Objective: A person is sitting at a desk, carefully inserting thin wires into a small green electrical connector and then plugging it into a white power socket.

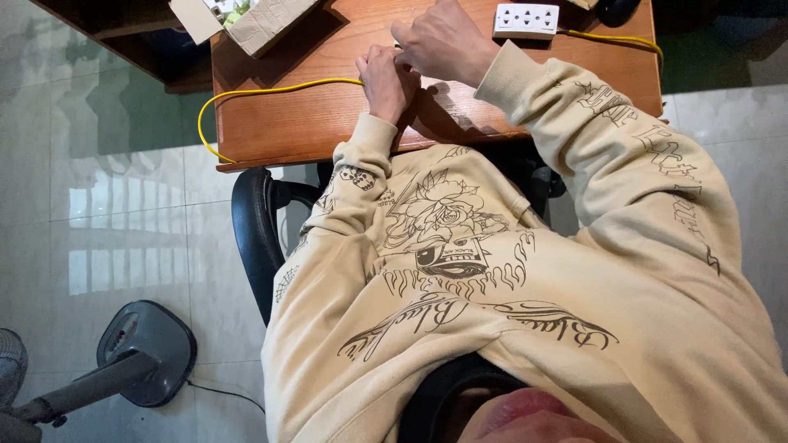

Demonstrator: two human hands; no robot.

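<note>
Wooden worktop (328, 123): my left hand (386, 78) pinches the light, floppy yellow cable (271, 89) near its end; right hand (443, 41) curls beside, grip hidden.

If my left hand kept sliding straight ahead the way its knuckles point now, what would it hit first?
Probably the right hand, which lies just beyond the left hand on the wooden desk; depth between them is unclear.
</note>
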